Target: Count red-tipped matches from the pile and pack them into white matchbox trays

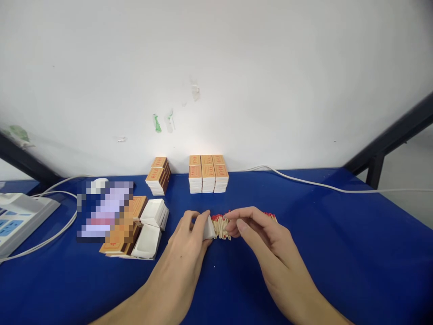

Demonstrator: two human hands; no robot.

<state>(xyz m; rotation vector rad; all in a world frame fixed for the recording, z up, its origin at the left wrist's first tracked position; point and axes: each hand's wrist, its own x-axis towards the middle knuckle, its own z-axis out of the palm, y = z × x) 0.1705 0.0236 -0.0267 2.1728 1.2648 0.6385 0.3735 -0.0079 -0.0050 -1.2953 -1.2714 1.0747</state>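
My left hand is closed on a small white matchbox tray, tipped on its side at the left end of a pile of matches. The red-headed matches lie on the blue table between my two hands. My right hand is curved over the right part of the pile, its thumb apart from the index finger and its fingertips beside the matches. Nothing shows clearly in its grasp. More red match heads peek out behind its knuckles; the rest of the pile there is hidden.
Stacked matchboxes stand by the wall, with a smaller stack to their left. Matchbox sleeves and white trays lie at left beside a blurred phone-like object. A white device and cables are on the table.
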